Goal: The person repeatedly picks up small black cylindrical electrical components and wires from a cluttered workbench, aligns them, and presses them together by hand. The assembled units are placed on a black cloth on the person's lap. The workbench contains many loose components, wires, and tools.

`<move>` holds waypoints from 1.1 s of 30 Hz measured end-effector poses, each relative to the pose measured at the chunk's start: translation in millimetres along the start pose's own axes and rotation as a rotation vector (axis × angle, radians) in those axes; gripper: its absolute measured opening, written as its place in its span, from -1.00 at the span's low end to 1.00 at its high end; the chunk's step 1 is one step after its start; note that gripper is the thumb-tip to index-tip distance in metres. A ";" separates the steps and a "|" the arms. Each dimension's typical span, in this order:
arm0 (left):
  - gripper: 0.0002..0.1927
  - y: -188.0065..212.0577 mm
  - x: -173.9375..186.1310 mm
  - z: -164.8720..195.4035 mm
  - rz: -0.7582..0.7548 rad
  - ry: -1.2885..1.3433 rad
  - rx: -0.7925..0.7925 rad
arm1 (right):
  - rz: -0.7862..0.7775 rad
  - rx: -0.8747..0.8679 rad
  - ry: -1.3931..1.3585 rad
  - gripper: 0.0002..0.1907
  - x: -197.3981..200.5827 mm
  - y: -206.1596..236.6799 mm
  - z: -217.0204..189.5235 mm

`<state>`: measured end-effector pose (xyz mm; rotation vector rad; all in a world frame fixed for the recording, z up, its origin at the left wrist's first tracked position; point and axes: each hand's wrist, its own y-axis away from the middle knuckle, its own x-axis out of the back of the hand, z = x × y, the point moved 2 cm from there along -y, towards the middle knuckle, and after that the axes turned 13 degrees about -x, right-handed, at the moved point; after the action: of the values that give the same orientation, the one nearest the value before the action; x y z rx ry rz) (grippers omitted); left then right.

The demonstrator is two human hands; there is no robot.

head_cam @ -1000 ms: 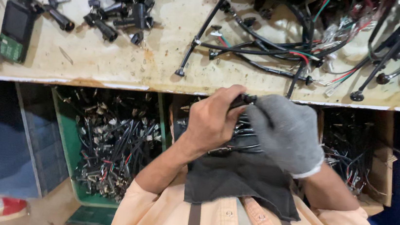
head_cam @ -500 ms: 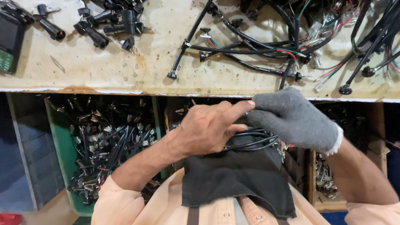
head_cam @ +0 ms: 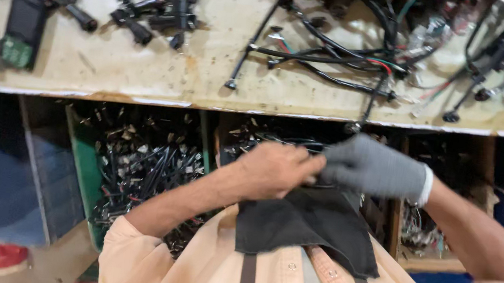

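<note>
My bare left hand (head_cam: 277,171) and my right hand (head_cam: 376,167) in a grey knit glove meet in front of my chest, just below the workbench edge. Both pinch a thin black cable (head_cam: 301,143) that loops between them, partly hidden by the fingers. Under the hands hangs a dark cloth apron flap (head_cam: 308,227) over my peach shirt (head_cam: 203,266).
The worn pale workbench (head_cam: 166,72) carries black wire harnesses (head_cam: 347,52), several black connectors (head_cam: 154,9) and a dark handset with a green end (head_cam: 22,30). Below it, a green bin (head_cam: 86,168) and other boxes (head_cam: 421,238) hold black cable parts.
Both hands have dropped from the bench edge toward my chest and the gloved hand has slid to the right, drawing the cable out. The view has shifted and blurred slightly.
</note>
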<state>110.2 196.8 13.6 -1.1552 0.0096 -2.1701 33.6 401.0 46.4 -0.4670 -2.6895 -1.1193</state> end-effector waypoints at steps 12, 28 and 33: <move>-0.67 23.0 -13.7 13.8 0.000 0.083 0.092 | 0.973 0.607 0.858 -0.75 5.3 -124.2 -110.6; -0.60 51.5 100.1 -155.3 0.585 -0.952 0.750 | 0.767 0.299 -1.101 -0.88 55.6 -3.9 -90.8; -0.69 53.2 96.0 -130.3 1.037 -0.400 0.493 | 0.626 0.008 -0.989 -0.84 -11.0 -11.8 -25.4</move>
<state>6.6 63.8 -11.3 -0.9502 -0.0800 -0.9438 40.9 372.6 53.1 -2.1341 -2.8048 -0.7782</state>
